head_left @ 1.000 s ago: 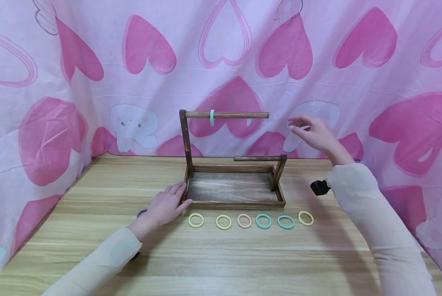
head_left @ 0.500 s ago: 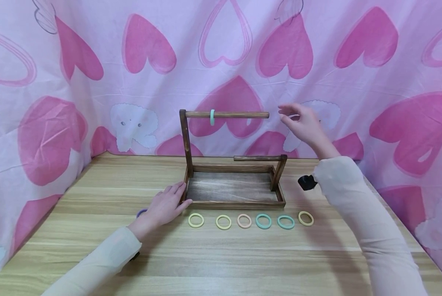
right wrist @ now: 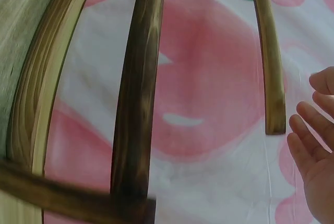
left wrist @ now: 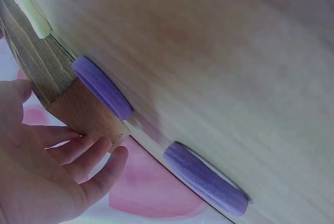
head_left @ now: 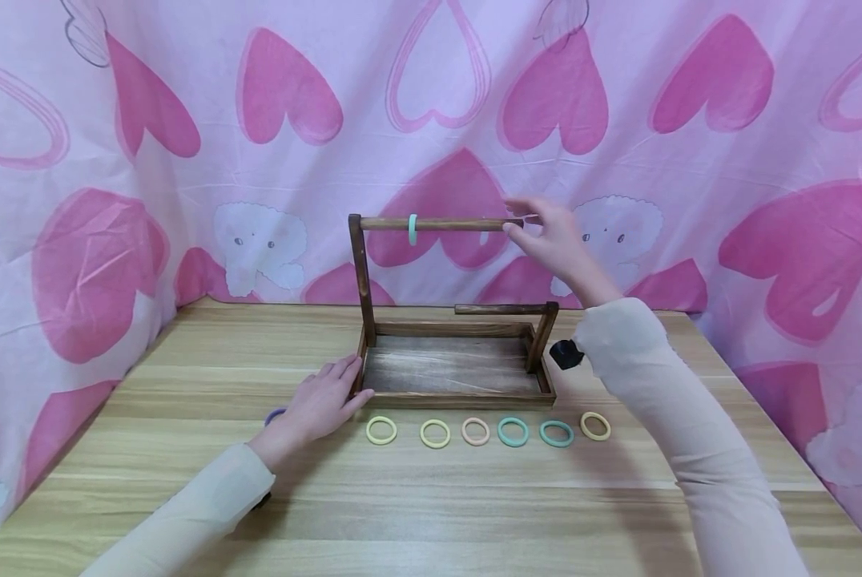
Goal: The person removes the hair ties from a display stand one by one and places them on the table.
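A dark wooden rack has a shallow tray base (head_left: 460, 400), a long upper rod (head_left: 460, 225) and a shorter lower rod (head_left: 499, 309). One mint-green hair tie (head_left: 412, 232) hangs on the upper rod. My right hand (head_left: 552, 240) is at that rod's free end, thumb and fingers parted; the right wrist view shows the hand beside the rod, holding nothing. My left hand (head_left: 320, 403) rests against the tray's left end with its fingers extended. Near it lie two purple hair ties, one close to the tray (left wrist: 102, 88), another farther off (left wrist: 206, 179).
In front of the tray runs a row of hair ties: yellow (head_left: 381, 443), yellow (head_left: 435, 446), peach (head_left: 476, 444), two teal (head_left: 513, 445) (head_left: 557, 445) and yellow (head_left: 595, 439). A pink heart-patterned cloth (head_left: 294, 184) hangs behind the wooden table (head_left: 431, 513).
My right hand has moved left, from out beyond the upper rod to its free end. The left hand, the rack and the hair ties stay where they were.
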Available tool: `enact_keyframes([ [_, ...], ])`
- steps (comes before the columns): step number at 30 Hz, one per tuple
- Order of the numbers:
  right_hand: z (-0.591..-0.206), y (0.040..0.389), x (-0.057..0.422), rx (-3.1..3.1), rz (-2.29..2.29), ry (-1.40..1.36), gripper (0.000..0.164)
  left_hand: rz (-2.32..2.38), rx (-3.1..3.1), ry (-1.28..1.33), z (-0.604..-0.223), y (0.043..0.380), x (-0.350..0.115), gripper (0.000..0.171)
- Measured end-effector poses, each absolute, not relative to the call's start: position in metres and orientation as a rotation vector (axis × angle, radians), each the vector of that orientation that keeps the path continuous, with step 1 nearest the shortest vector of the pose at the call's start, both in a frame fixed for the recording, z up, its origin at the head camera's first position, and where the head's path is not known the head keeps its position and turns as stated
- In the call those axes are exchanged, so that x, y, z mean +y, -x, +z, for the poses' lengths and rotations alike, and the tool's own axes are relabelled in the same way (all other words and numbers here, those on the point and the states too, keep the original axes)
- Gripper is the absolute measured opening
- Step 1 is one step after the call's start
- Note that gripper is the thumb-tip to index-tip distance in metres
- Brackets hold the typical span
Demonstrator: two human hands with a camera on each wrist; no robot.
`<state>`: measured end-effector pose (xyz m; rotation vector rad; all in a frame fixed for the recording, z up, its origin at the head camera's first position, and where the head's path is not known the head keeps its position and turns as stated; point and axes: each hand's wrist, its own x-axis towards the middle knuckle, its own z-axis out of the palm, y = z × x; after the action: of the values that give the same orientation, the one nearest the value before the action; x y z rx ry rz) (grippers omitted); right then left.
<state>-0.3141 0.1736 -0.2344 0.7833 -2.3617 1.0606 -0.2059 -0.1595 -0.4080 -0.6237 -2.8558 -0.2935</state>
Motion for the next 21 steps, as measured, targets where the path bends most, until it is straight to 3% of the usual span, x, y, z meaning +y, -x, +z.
enact_keyframes([
  [10,-0.233,0.318,0.14,-2.401,1.082,-0.883,0.051,-0.296,-2.855,0.628,-0.408,0.206,-0.16,0.061],
  [21,-0.236,0.325,0.115,-2.438,0.931,-0.912,0.055,-0.289,-2.843,0.632,-0.408,0.205,-0.159,0.061],
])
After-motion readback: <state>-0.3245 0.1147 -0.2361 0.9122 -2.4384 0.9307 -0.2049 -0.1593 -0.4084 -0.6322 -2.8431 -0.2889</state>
